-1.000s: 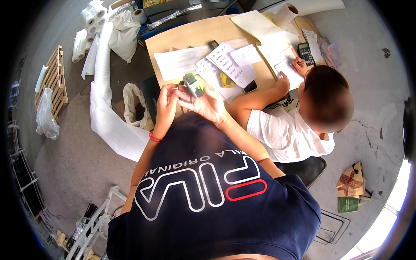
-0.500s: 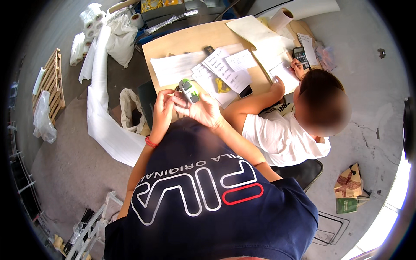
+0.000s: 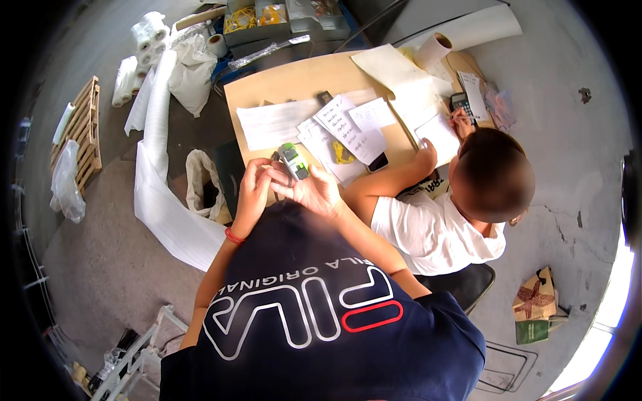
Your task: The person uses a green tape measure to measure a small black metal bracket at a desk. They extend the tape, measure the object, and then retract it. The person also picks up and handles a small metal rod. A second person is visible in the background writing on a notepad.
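Both of my hands hold a small grey and green device (image 3: 293, 161) in front of my chest, above the near edge of a tan table (image 3: 281, 83). My left hand (image 3: 253, 186) grips it from the left side, a red band on that wrist. My right hand (image 3: 311, 191) holds it from below and the right, fingers curled around it. I wear a dark blue shirt with white lettering.
A seated person in a white shirt (image 3: 435, 234) writes on paper at the table's right side, beside a calculator (image 3: 459, 101). Several paper sheets (image 3: 348, 123) and a phone (image 3: 378, 162) cover the table. White foam rolls (image 3: 157, 167), a wooden pallet (image 3: 77, 127) and parts bins (image 3: 267, 17) lie around.
The view has shifted slightly. My hands keep their hold on the device, turned a little between them. The seated person keeps writing.
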Tool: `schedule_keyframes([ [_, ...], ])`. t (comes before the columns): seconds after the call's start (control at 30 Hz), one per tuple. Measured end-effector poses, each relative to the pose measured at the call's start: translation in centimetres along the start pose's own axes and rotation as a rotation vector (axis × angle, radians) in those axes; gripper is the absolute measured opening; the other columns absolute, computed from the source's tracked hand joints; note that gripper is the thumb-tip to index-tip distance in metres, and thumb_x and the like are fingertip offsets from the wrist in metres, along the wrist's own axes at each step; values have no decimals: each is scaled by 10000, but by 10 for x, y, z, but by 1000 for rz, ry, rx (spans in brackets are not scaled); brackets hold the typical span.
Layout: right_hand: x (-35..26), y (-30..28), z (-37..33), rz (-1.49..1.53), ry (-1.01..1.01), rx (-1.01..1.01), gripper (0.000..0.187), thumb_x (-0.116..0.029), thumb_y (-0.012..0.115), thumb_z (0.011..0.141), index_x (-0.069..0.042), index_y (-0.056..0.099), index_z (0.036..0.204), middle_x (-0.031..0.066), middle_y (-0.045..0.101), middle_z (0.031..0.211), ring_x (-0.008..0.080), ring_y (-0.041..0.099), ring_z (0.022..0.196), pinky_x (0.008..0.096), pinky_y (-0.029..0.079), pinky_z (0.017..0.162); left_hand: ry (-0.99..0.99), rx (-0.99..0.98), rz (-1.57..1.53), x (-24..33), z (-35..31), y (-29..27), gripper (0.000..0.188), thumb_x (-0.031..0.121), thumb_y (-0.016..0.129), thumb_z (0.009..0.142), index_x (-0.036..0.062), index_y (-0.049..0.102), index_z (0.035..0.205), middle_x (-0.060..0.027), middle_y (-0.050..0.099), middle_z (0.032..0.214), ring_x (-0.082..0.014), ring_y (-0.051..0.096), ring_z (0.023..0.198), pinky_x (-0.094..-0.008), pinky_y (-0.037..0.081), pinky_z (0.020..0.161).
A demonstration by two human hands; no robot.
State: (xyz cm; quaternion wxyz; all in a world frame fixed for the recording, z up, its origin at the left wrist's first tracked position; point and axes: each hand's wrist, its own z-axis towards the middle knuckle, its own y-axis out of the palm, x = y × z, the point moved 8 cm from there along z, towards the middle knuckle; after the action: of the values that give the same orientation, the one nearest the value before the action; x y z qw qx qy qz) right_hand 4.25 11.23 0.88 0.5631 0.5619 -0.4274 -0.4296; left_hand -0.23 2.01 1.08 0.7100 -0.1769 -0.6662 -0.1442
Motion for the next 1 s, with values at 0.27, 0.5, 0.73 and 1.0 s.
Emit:
schedule_keyframes([
  [0.27,3,-4,-3,-35,-4,24,558,-208,626,761,-53,387,1240,168,437,1225,354,341,1208,489,264,1015,6,-29,46,-8,-4,-1,187,78,446,870,7,454,1043,-104,586,950,-145,570,861,-255,445,739],
  [0.5,5,-2,-2,-91,0,74,629,-227,655,725,6,373,1237,178,450,1212,333,377,1182,473,255,1029,-56,-34,-6,-13,-8,-3,142,52,428,877,-5,460,1002,-83,563,945,-134,551,883,-233,427,769],
  [0.73,3,-11,-3,-85,16,141,659,-221,703,678,-26,389,1224,187,449,1199,340,392,1169,515,272,1005,10,63,-60,-16,-5,-6,214,30,565,811,1,474,1003,-23,532,778,-62,507,691,-190,417,592],
  [1.0,1,-17,4,-211,51,122,608,-164,676,706,-42,385,1226,156,486,1163,292,457,1121,469,355,956,-12,48,1,-19,2,-11,198,45,555,805,-7,491,985,-51,547,865,-92,531,746,-220,444,651],
])
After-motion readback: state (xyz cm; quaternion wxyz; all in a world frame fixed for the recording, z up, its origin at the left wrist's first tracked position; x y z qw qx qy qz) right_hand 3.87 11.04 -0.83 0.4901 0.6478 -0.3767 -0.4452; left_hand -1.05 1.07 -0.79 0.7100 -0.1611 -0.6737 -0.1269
